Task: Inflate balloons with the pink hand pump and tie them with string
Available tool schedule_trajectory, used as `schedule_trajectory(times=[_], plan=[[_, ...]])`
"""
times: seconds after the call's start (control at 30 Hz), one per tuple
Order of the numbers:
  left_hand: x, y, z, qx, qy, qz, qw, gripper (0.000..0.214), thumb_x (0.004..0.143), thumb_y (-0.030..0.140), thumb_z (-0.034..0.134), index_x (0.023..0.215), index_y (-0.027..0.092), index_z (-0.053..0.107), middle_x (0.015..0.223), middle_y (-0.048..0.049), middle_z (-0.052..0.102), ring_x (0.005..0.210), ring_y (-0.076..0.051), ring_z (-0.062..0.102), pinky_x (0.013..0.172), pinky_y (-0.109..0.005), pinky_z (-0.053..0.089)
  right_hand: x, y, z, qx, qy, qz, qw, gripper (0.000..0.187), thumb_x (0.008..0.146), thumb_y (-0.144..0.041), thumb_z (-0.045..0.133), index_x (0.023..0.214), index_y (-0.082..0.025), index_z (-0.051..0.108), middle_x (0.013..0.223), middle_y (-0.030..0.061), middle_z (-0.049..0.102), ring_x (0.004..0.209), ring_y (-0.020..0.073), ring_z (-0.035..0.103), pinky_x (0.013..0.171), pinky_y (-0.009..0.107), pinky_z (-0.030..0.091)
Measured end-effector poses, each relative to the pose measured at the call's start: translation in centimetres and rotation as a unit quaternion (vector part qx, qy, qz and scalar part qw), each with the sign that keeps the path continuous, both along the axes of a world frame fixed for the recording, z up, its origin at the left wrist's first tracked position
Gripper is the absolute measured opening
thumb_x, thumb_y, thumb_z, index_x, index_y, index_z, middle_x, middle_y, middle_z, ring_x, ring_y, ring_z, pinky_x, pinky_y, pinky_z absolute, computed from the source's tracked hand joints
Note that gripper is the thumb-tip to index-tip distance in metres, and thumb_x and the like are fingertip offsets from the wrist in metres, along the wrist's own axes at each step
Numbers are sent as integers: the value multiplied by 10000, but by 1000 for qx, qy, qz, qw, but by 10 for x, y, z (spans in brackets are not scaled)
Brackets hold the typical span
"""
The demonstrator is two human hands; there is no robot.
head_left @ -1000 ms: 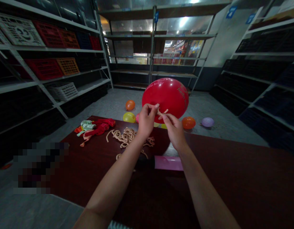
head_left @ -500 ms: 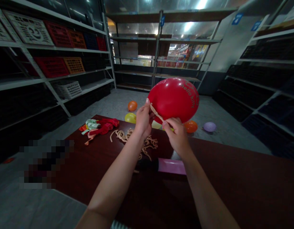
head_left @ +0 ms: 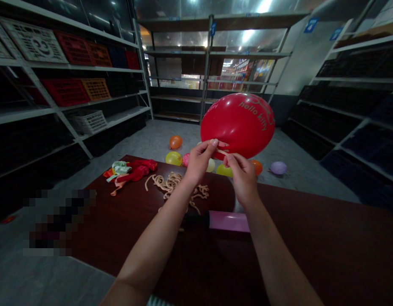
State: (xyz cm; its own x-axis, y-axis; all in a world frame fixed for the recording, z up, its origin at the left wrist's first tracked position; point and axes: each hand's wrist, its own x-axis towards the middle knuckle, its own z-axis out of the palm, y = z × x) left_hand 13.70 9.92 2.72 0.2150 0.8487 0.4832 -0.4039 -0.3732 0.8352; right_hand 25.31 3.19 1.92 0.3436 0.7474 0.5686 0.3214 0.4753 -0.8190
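Observation:
An inflated red balloon (head_left: 239, 123) with "hello kitty" lettering is up in front of me, just beyond my hands. My left hand (head_left: 201, 159) pinches a tan string (head_left: 221, 151) close to the balloon's lower left side; its fingertips partly hide the neck. A short stretch of that string runs across to my right hand (head_left: 242, 174), whose thumb and fingers are closed on it. Whether the string loops round the neck cannot be made out. Below, a tangled pile of tan strings (head_left: 171, 182) lies on the dark table (head_left: 295, 238).
A pink pump (head_left: 228, 221) lies on the table, and uninflated balloons (head_left: 140, 170) are heaped at its left far corner. Several inflated balloons, such as a purple one (head_left: 278, 168), are on the floor. Shelves with crates (head_left: 69, 92) stand around.
The balloon has shifted up and slightly right. My left hand has moved right and closer to my right hand, and the string stretch between them is shorter.

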Motion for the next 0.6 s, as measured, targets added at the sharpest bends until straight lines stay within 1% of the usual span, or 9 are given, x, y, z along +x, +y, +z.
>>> schedule_trajectory(times=[0.07, 0.13, 0.27, 0.33, 0.43, 0.6], plan=[[-1, 1, 0, -28, -14, 8, 999, 382, 991, 528, 609, 829, 201, 721, 749, -32, 671, 658, -119, 592, 610, -247, 475, 2, 1, -1, -18, -13, 10, 1000, 318, 888, -469, 608, 667, -242, 627, 666, -14, 610, 664, 151, 529, 644, 294, 405], [-3, 2, 2, -70, -35, 17, 997, 392, 1003, 528, 588, 797, 210, 687, 682, -11, 615, 590, -107, 542, 560, -242, 436, 4, 3, -4, -40, -25, 26, 999, 301, 852, -456, 630, 643, -240, 626, 633, -18, 599, 637, 148, 522, 628, 293, 396], [-6, 2, 5, -172, -90, 8, 981, 372, 997, 501, 603, 765, 211, 589, 636, 14, 550, 533, -97, 492, 521, -235, 392, 1, 5, -8, -61, -26, 45, 997, 267, 790, -436, 633, 608, -241, 617, 599, -18, 599, 616, 153, 535, 617, 296, 404], [-7, 1, 6, -209, -125, 1, 970, 373, 987, 497, 618, 761, 209, 552, 613, 28, 518, 511, -92, 468, 520, -234, 389, -1, 5, -9, -68, -27, 48, 996, 260, 772, -433, 632, 598, -241, 617, 596, -15, 605, 611, 153, 541, 615, 299, 405], [-6, -1, 8, -248, -178, -3, 952, 382, 980, 491, 633, 752, 205, 521, 593, 45, 485, 486, -84, 437, 518, -235, 375, -2, 6, -11, -75, -23, 55, 995, 273, 771, -445, 638, 593, -240, 614, 593, -15, 605, 604, 152, 542, 612, 297, 402], [-4, -5, 14, -295, -254, 6, 921, 404, 960, 471, 675, 723, 192, 503, 575, 61, 466, 451, -64, 400, 482, -210, 306, -4, 7, -14, -72, -24, 78, 994, 283, 787, -436, 637, 591, -237, 595, 596, -19, 590, 613, 144, 532, 618, 286, 400]])
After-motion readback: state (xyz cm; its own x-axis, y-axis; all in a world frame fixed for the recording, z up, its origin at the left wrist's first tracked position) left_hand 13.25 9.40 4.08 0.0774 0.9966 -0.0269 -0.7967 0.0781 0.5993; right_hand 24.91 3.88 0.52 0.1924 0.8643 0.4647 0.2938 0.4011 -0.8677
